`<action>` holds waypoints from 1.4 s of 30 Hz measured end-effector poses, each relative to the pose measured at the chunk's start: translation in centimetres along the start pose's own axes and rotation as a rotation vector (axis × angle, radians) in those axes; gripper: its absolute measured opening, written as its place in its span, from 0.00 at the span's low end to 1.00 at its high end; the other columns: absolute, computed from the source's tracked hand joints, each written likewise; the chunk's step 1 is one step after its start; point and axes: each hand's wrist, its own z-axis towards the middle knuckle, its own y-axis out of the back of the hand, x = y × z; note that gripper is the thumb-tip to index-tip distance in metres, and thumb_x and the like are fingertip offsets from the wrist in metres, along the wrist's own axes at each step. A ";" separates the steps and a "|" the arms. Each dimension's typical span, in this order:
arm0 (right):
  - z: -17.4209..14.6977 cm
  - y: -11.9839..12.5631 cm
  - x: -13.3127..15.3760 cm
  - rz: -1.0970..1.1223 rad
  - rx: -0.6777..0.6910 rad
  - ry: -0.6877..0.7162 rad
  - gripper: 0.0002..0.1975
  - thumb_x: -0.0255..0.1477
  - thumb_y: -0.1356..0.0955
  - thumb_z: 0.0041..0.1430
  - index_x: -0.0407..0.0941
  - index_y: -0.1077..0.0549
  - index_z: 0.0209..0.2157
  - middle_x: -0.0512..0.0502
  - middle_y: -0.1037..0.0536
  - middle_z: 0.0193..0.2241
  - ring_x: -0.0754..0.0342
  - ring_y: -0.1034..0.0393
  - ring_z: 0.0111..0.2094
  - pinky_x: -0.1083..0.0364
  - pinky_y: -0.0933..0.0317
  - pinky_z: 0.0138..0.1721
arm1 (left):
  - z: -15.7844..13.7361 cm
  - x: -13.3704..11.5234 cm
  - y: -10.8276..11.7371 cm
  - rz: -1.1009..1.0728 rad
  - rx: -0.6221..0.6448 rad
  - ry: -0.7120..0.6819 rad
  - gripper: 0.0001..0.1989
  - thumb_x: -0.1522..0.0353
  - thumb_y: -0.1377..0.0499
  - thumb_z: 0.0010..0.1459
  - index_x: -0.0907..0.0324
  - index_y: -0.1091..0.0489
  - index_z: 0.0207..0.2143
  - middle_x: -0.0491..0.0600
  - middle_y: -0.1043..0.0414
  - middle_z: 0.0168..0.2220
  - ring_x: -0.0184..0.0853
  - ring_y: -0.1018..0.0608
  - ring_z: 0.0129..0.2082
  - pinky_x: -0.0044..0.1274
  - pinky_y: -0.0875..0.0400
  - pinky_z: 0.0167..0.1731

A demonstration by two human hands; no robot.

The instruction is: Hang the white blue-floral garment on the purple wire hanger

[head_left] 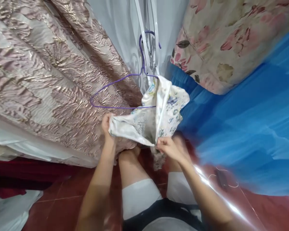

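A white garment with a blue and yellow floral print [172, 110] hangs from the right arm of a purple hanger [115, 81]. The hanger's left arm is bare, and its hook reaches up among white metal bars [156, 35]. My left hand [106, 124] is closed on the garment's left edge and pulls it out sideways below the hanger. Lower down, my right hand [165, 146] pinches the front edge of the opening. Between my hands the garment is stretched open, showing its inside. The fingertips of my left hand are partly hidden by the cloth.
A pink brocade fabric [62, 77] with raised metallic flowers fills the left side. On the right hang a floral cloth [207, 48] and a bright blue fabric [243, 128]. The floor has red tiles [62, 202], with a small dark object and a thin cord [223, 179] at right.
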 end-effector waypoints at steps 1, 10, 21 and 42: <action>-0.2 0.5 -0.6 -0.083 0.048 -0.042 0.11 0.25 0.34 0.52 0.45 0.36 0.19 0.54 0.31 0.15 0.59 0.39 0.19 0.59 0.47 0.24 | -1.9 -1.3 -0.4 -0.028 0.027 0.040 0.21 0.52 0.47 0.71 0.60 0.35 0.33 0.42 0.30 0.27 0.26 0.27 0.25 0.19 0.31 0.26; -3.1 0.5 -0.3 -0.038 0.162 0.075 0.27 0.52 0.35 0.66 0.43 0.23 0.50 0.41 0.21 0.47 0.44 0.29 0.52 0.46 0.37 0.59 | -7.4 -13.7 -6.3 -0.194 0.801 -0.026 0.10 0.70 0.47 0.69 0.58 0.27 0.35 0.48 0.23 0.34 0.32 0.22 0.34 0.23 0.28 0.39; -4.9 11.4 8.4 -0.101 -0.225 0.214 0.11 0.32 0.26 0.47 0.42 0.27 0.17 0.53 0.33 0.15 0.59 0.44 0.18 0.58 0.46 0.20 | -14.4 -10.3 -7.4 -0.396 1.322 0.594 0.20 0.57 0.41 0.66 0.60 0.28 0.53 0.53 0.23 0.51 0.44 0.23 0.51 0.31 0.30 0.55; 8.6 12.8 16.7 -0.152 -0.041 0.180 0.19 0.42 0.22 0.50 0.42 0.27 0.27 0.52 0.28 0.20 0.60 0.39 0.20 0.59 0.48 0.22 | 0.5 -3.5 5.8 0.350 0.457 0.084 0.13 0.73 0.51 0.51 0.58 0.26 0.31 0.51 0.21 0.37 0.41 0.21 0.42 0.30 0.28 0.47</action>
